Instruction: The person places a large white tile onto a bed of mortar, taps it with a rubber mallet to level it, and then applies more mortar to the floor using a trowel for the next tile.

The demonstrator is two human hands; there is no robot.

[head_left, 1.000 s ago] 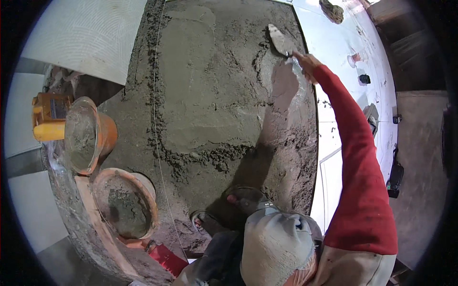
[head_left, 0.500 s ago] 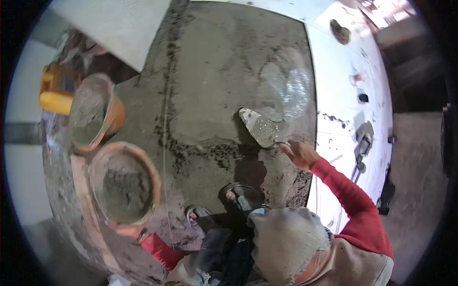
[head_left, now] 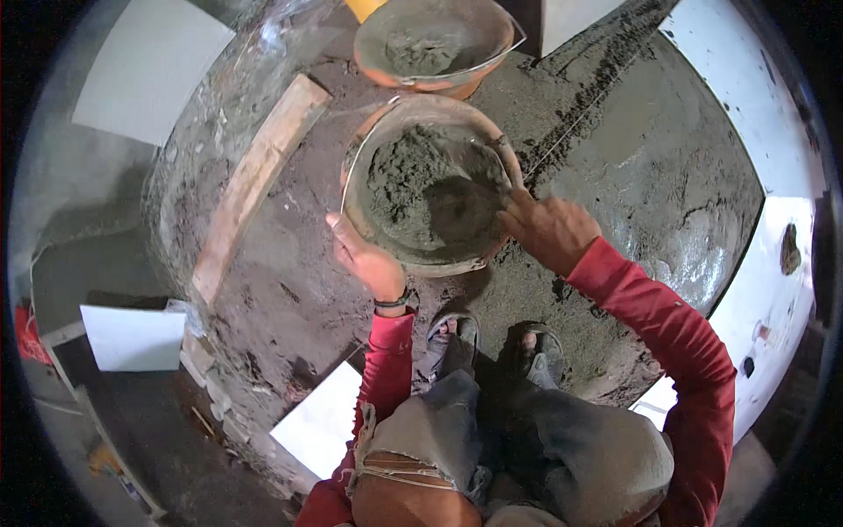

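Between my arms stands a round orange bucket (head_left: 421, 263), smeared with grey and holding wet mortar (head_left: 395, 189). My left hand (head_left: 367, 256) rests against the outside of its near left rim, the visible fingers stretched out. At the right rim, my right hand (head_left: 555, 230) is closed on the trowel, whose handle is covered by the fingers. The blade is hard to tell apart from the dark mortar and shadow inside the bucket. A thin wire handle (head_left: 354, 167) lies along the bucket's left rim.
A second mortar bucket (head_left: 470, 83) stands just beyond. On the left lies a wooden plank (head_left: 255, 184). Wet, smoothed mortar (head_left: 676, 167) spreads to the right beside a taut string (head_left: 580, 120), with white tiles (head_left: 777, 272) past it. My sandalled feet (head_left: 540, 351) are close below.
My right hand has gone from over the mortar bed to the bucket's rim, taking the trowel along. My view has swung left, so the buckets now sit near the middle. My left hand's fingers have straightened.
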